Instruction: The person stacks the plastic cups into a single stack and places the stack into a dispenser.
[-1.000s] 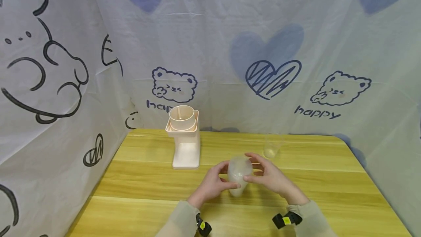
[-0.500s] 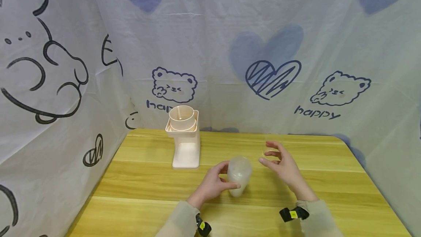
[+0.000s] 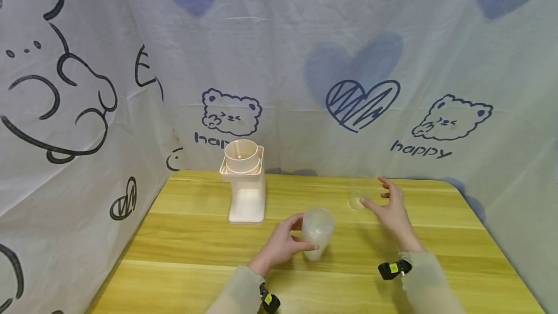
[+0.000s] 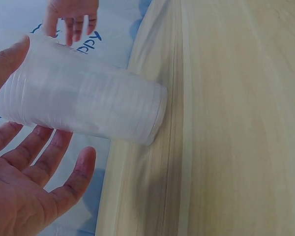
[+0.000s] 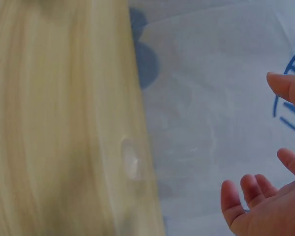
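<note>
A stack of translucent plastic cups [image 3: 317, 229] stands upright near the middle of the table. My left hand [image 3: 282, 242] holds it from the left, thumb on the near side; in the left wrist view the thumb and fingers of the left hand [image 4: 29, 187] lie on opposite sides of the cup stack [image 4: 98, 96]. Farther back on the right stands a single clear plastic cup [image 3: 358, 195], hard to see against the wood. My right hand [image 3: 394, 212] is at its right side with fingers spread. The right wrist view shows the right hand [image 5: 270, 201] holding nothing.
A pale pink dispenser-like stand [image 3: 247, 202] with a round open container on top stands at the back left. The wooden table [image 3: 183, 241] ends at a printed cloth backdrop [image 3: 287, 125], which also hangs along the left.
My right hand has let go of the cup stack and moved back and right to the clear cup, its fingers spread. The left hand and the stack have stayed put.
</note>
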{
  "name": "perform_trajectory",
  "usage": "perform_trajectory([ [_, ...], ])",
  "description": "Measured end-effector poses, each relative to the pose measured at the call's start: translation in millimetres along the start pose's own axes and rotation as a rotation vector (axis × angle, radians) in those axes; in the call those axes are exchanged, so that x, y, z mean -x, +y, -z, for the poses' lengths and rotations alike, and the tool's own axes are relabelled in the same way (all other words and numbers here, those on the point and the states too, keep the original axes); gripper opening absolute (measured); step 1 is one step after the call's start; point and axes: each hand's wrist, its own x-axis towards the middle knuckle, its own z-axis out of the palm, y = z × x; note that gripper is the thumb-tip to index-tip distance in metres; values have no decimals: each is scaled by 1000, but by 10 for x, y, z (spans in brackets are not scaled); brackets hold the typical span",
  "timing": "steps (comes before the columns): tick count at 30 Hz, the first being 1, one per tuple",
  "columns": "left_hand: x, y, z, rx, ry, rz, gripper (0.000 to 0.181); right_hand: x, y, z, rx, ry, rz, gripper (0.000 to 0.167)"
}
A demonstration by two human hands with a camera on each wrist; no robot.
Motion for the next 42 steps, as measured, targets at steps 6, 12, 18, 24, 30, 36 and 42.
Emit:
perform_trajectory([
  [6, -4, 13, -13, -18, 5, 17, 68, -134, 173, 6, 1, -40, -80, 97],
  [12, -2, 30, -25, -38, 4, 29, 67, -258, 287, -22, -42, -79, -141, 98],
  [18, -1, 13, -13, -18, 3, 20, 67, -355, 332, -64, -49, -107, -179, 102],
  [24, -1, 4, -4, -25, -7, 13, 67, -417, 386, -118, -92, -121, -202, 107],
  [30, 8, 6, 4, -31, -7, 16, 68, -466, 439, -169, -110, -113, -216, 105],
  [36, 9, 3, 5, -31, -5, 11, 68, -486, 458, -202, -95, -111, -211, 102],
  [42, 3, -4, 4, -25, -5, 6, 67, -493, 449, -214, -96, -118, -219, 97],
])
